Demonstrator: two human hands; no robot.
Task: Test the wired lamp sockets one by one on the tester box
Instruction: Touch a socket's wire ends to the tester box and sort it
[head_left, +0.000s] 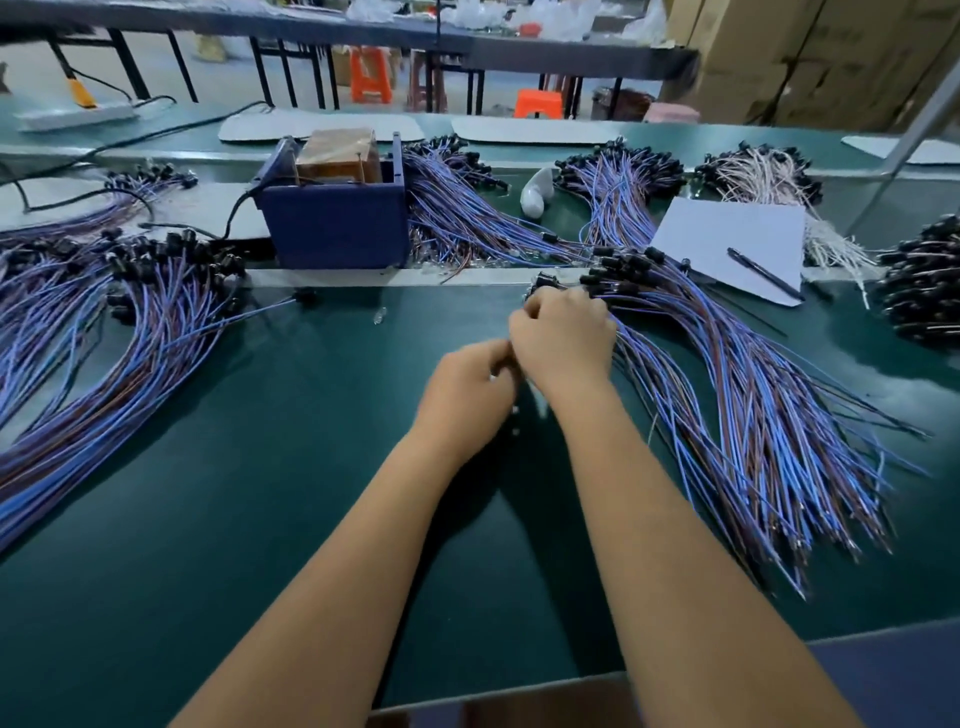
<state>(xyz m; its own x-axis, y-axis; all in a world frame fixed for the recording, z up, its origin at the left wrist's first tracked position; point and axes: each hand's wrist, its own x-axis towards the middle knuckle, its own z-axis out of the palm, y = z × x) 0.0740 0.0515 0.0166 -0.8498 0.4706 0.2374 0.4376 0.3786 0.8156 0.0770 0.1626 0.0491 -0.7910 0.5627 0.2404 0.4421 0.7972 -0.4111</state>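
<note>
Sockets of black plastic on blue and brown wire leads (727, 364) lay fanned in a large bundle on the green bench mat (260, 519), to the right of centre, socket ends toward the far side. Right hand (563, 338) rested on the near edge of that bundle with fingers curled at the socket ends; what it gripped could not be told. Left hand (470, 392) sat just beside it, touching it, fingers curled, the contents hidden and blurred. Dark blue open-topped tester box with a brown wound core (335, 208) stood beyond the hands, to the left, well apart from them. A second bundle of the same leads (104, 332) lay on the left. A white paper sheet (727, 244) carrying a black pen (763, 274) lay right of the box.
</note>
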